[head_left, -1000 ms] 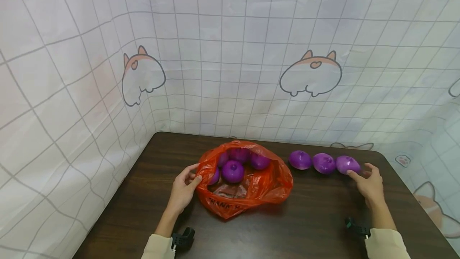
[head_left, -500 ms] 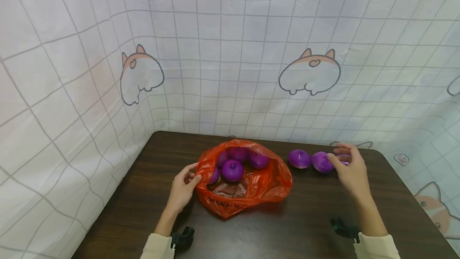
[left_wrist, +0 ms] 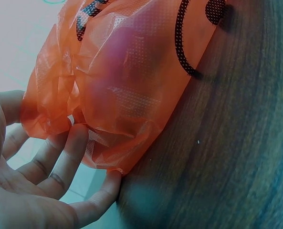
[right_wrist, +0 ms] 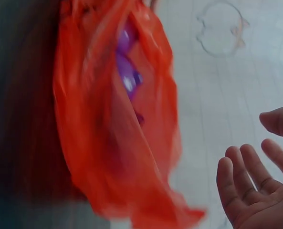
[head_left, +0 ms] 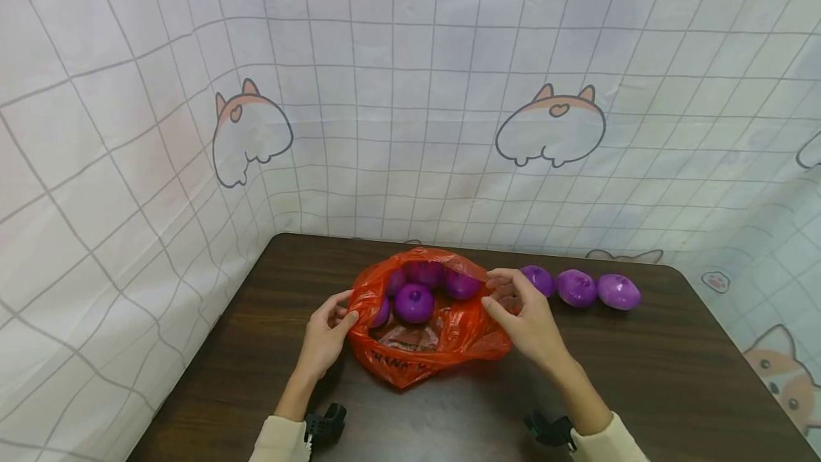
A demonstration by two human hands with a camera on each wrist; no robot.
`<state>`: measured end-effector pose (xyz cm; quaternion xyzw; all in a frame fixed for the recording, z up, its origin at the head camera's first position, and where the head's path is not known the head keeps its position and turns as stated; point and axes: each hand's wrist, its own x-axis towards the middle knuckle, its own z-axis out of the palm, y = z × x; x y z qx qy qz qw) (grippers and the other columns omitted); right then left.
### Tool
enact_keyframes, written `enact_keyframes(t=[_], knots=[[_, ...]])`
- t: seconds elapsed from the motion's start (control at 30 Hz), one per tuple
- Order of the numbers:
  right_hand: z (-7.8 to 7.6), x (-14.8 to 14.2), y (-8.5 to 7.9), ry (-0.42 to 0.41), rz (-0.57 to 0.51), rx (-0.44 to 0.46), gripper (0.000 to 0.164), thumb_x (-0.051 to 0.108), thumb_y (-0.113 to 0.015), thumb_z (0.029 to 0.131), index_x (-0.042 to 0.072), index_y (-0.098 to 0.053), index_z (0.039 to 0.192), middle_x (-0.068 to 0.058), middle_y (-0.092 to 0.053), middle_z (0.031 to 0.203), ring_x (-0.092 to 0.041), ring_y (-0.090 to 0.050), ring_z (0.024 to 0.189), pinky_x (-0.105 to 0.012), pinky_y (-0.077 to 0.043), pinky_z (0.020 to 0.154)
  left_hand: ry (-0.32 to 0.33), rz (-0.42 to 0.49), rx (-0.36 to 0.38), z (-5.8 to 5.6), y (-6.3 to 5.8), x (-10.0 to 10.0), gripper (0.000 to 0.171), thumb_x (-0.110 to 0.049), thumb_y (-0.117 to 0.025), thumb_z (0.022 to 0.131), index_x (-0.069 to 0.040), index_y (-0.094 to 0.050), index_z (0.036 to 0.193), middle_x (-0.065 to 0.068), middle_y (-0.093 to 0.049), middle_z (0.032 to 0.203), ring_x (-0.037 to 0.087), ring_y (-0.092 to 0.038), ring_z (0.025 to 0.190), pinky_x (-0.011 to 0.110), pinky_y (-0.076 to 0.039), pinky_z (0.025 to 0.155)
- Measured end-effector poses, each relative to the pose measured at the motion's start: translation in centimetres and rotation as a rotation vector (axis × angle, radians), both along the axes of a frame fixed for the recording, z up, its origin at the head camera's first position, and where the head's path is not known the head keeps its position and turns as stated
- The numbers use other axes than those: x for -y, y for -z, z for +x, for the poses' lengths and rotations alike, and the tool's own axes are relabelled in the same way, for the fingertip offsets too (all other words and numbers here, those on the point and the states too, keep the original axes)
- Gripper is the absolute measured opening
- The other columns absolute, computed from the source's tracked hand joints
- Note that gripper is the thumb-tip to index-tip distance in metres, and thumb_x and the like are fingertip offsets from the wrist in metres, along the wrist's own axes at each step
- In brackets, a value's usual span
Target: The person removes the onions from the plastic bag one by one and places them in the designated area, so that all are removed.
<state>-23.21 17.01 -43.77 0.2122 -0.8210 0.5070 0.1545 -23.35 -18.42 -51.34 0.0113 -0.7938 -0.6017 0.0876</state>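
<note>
A red plastic bag (head_left: 471,330) with dark lettering lies on the table, its mouth facing up. Inside are several glossy purple balls (head_left: 413,303), each with a small nub. My left hand (head_left: 325,339) pinches the left rim between thumb and fingers; in the left wrist view, its fingers (left_wrist: 77,143) press against the thin plastic. My right hand (head_left: 527,316) is at the bag's right rim, its fingers spread and slightly bent, holding nothing. In the right wrist view, a gap shows between that hand (right_wrist: 256,191) and the blurred bag (right_wrist: 103,133).
Three more purple balls (head_left: 577,288) sit in a row along the back right of the dark wooden table (head_left: 648,362); the leftmost is partly behind my right hand. A white grid-patterned cloth (head_left: 410,127) with cartoon animals hangs behind and to the sides.
My right hand has moved left from the rightmost ball of the row, passing over the row, to the bag's right rim. The left hand keeps its hold, and the balls stay in place.
</note>
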Motion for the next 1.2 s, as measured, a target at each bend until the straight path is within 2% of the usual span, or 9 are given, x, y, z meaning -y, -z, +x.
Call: enact_keyframes(t=[0.13,0.27,0.53,0.73,1.0,1.2], knots=[[-0.1,2.4,1.1,-0.064,0.012,0.023,0.038,0.013,-0.074,0.094,0.018,-0.061,0.129,-0.005,-0.067,0.115,-0.020,-0.065,0.101,-0.029,-0.057,0.083,-0.009,-0.008,-0.002,0.0,0.0,-0.1,0.038,-0.012,-0.067,0.099,-0.017,-0.064,0.136,0.015,-0.064,0.099,0.018,-0.056,0.080,0.024,-0.048,0.065],[-0.4,4.5,2.2,-0.091,0.028,0.117,0.043,0.016,-0.075,0.093,0.020,-0.058,0.133,-0.006,-0.062,0.123,-0.026,-0.062,0.113,-0.032,-0.057,0.087,-0.017,-0.018,-0.009,0.0,0.0,-0.1,0.038,-0.012,-0.068,0.098,-0.017,-0.064,0.136,0.013,-0.064,0.097,0.018,-0.055,0.080,0.024,-0.047,0.065],[-1.5,7.7,4.7,-0.112,-0.022,0.269,0.053,0.014,-0.077,0.090,0.007,-0.054,0.138,-0.017,-0.051,0.131,-0.038,-0.055,0.122,-0.044,-0.056,0.094,-0.024,-0.037,-0.033,0.0,0.1,-0.2,0.038,-0.011,-0.069,0.097,-0.015,-0.065,0.135,0.012,-0.063,0.095,0.017,-0.054,0.079,0.024,-0.047,0.064],[-2.3,9.1,6.1,-0.061,-0.016,0.295,0.057,0.015,-0.078,0.089,0.010,-0.053,0.140,-0.020,-0.048,0.133,-0.038,-0.052,0.120,-0.048,-0.055,0.094,-0.026,-0.031,-0.043,0.0,0.1,-0.2,0.037,-0.012,-0.068,0.098,-0.014,-0.065,0.134,0.013,-0.064,0.094,0.015,-0.055,0.078,0.024,-0.046,0.064],[-3.7,10.8,7.1,-0.002,0.016,0.306,0.064,0.017,-0.081,0.087,0.011,-0.050,0.142,-0.024,-0.042,0.137,-0.038,-0.052,0.121,-0.053,-0.052,0.096,-0.018,-0.017,-0.027,0.1,0.0,-0.1,0.038,-0.015,-0.069,0.098,-0.014,-0.065,0.136,0.014,-0.065,0.098,0.016,-0.055,0.080,0.023,-0.047,0.065],[-4.4,11.6,8.0,0.080,0.070,0.307,0.066,0.020,-0.083,0.082,0.016,-0.052,0.141,-0.023,-0.042,0.136,-0.042,-0.047,0.122,-0.060,-0.050,0.098,-0.001,-0.006,-0.012,0.1,0.0,-0.1,0.041,-0.017,-0.069,0.099,-0.012,-0.062,0.138,0.017,-0.066,0.102,0.016,-0.055,0.082,0.023,-0.046,0.065]])
